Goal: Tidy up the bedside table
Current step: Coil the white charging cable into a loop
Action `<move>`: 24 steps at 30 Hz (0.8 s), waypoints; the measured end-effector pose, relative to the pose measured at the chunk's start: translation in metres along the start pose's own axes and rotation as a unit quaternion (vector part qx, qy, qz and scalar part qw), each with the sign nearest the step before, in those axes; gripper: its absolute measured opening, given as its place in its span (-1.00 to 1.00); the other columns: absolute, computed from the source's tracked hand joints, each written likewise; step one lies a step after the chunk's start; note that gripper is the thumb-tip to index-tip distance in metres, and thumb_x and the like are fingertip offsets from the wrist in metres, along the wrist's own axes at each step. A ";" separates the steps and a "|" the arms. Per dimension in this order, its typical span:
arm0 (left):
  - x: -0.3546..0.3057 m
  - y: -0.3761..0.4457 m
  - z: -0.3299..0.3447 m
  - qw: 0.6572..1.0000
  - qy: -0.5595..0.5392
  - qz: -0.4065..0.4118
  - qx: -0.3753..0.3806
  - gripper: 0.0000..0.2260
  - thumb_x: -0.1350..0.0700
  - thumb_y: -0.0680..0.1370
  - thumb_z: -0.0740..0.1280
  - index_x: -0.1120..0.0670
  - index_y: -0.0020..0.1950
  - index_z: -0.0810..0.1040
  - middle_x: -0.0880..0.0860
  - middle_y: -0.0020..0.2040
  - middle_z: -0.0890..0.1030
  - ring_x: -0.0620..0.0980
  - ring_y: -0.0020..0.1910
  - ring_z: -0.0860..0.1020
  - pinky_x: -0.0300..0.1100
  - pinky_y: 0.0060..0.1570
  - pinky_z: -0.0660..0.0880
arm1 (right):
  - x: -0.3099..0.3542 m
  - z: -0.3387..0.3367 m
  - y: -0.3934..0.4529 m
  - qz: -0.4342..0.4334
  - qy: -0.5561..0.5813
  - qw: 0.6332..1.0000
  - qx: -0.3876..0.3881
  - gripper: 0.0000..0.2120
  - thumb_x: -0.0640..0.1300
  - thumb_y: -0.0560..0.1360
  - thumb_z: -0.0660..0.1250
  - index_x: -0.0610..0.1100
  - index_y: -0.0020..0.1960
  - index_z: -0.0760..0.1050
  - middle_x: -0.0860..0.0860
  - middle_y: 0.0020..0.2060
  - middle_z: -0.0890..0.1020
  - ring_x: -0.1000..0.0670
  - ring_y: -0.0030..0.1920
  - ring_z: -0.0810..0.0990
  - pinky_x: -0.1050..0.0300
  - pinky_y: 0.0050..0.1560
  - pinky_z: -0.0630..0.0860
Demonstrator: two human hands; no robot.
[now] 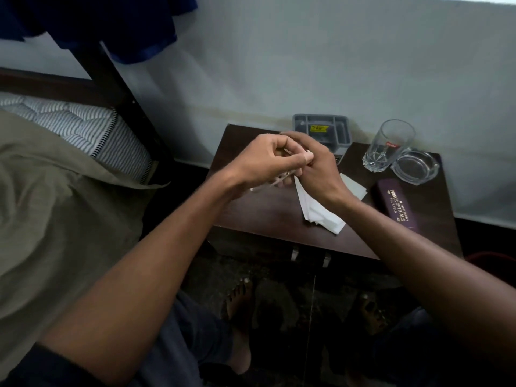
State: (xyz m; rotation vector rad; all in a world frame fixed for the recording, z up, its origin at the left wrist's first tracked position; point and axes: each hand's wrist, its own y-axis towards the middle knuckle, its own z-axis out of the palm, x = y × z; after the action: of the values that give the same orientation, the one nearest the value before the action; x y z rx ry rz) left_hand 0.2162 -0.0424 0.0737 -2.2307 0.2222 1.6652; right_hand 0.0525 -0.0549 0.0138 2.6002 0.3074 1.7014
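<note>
- At the centre of the frame, your left hand and right hand meet above the bedside table. The left fingers pinch a thin, pale object; what it is, I cannot tell. The right fingers are curled near it, and their grip is hidden.
- Just below the hands, white papers lie loose on the table, so I judge tidying is not finished.
- At the right, the optical case lies slanted.
- Farther back stand the glass, the ashtray and a grey tray.
</note>
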 end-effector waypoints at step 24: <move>0.016 0.018 0.005 0.885 0.353 -0.168 0.252 -0.82 0.17 0.69 0.36 0.04 0.24 0.68 -0.04 -0.01 0.71 -0.12 -0.16 0.71 -0.25 -0.21 0.61 | -0.015 -0.034 -0.039 0.238 -0.059 0.877 0.413 -0.76 -0.21 0.74 0.23 -0.38 0.20 0.56 -0.15 -0.06 0.80 -0.15 -0.18 0.75 0.18 -0.30 0.62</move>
State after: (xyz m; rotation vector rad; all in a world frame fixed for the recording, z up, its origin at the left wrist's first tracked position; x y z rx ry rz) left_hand 0.2109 -0.0558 0.0541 -2.1854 0.3659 0.4850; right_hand 0.0092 -0.0221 0.0090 3.6434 0.5191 1.8009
